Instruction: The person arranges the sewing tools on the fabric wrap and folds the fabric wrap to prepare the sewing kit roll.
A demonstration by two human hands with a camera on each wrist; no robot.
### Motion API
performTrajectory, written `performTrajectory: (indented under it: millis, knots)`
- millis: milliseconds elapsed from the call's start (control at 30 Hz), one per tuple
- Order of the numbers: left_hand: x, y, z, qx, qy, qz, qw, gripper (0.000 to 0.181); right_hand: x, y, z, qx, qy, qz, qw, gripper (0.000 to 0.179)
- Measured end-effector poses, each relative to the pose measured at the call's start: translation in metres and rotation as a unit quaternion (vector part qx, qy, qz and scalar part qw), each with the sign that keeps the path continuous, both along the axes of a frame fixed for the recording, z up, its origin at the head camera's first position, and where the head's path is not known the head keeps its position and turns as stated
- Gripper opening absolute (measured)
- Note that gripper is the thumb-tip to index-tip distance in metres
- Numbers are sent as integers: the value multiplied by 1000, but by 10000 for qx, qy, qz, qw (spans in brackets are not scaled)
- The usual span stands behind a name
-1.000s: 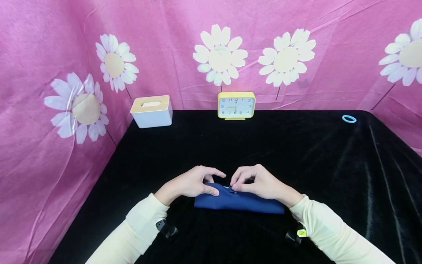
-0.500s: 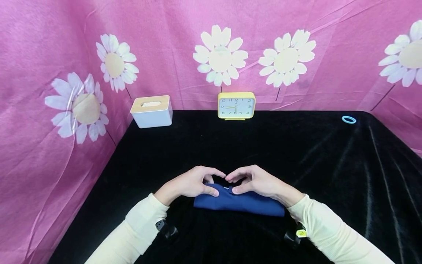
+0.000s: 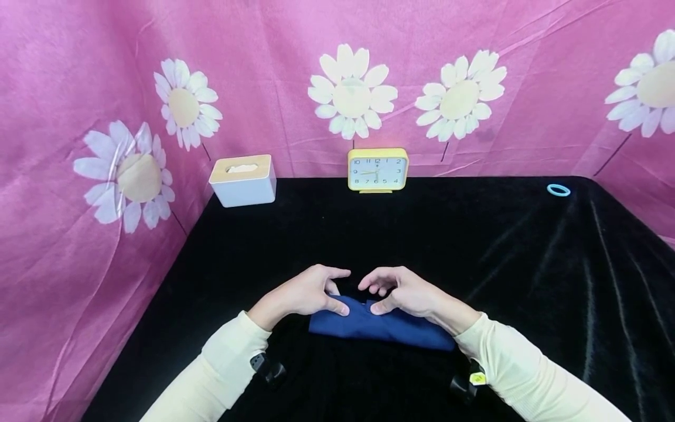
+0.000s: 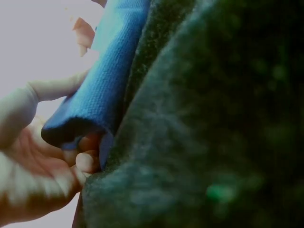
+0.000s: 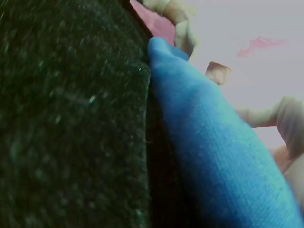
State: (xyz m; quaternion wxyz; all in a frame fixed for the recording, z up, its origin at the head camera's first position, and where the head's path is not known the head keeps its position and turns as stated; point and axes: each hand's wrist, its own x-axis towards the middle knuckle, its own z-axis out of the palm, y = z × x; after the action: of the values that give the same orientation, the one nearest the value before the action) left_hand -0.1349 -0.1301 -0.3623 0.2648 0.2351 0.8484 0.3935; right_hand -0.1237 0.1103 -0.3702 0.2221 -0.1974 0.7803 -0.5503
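Observation:
A long blue piece of fabric (image 3: 387,331), rolled or folded into a flat bundle, lies crosswise on the black cloth in the head view. My left hand (image 3: 306,291) holds its left part, thumb on top and some fingers tucked underneath. In the left wrist view, those curled fingertips (image 4: 85,161) show at the hollow end of the blue roll (image 4: 107,80). My right hand (image 3: 413,293) rests its thumb on the bundle's upper edge near the middle, its other fingers raised and apart from the fabric. A small tab of fabric sits beside that thumb.
A black velvety cloth (image 3: 422,234) covers the table. Along the back stand a white tissue box (image 3: 244,184) with a wooden lid and a yellow-framed clock (image 3: 378,170). A light-blue ring (image 3: 558,190) lies at back right. Pink flowered curtain (image 3: 274,76) encloses the table.
My right fingers have let go of the small fabric tab and spread from the thumb. The left index finger has drawn slightly back; the gap between the hands' fingertips is wider than half a second ago.

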Motion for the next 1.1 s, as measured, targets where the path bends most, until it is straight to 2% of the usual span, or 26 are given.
performTrajectory:
  millis: [133,233,400,467,533,633,733,867,1100]
  knots:
    - [1,0,0,83,-142,205,9997,82,1,0,0,-60,-91,187,9998,43]
    - [2,-1,0,191,-173,315,9992,83,1,2,0,81,-65,299,9995,43]
    - [2,-4,-1,391,-135,393,9984,73,1,7,-3,303,123,457,9984,42]
    - [1,-6,-1,423,-83,415,9982,69,3,8,-5,412,425,442,9973,41]
    - [1,-6,-1,402,-40,461,9981,69,5,7,-8,564,941,388,9932,39]
    - [1,-7,2,280,-7,484,9984,70,9,6,-13,904,1872,182,9780,39]
    - [2,-5,3,125,28,532,9985,70,12,7,-17,1126,2399,-16,9642,38]
    - [2,-3,3,-42,38,549,9985,71,11,10,-20,1147,2518,-88,9609,36]
    - [-1,-6,4,-149,-18,471,9988,71,7,12,-20,951,2273,-400,9683,32]
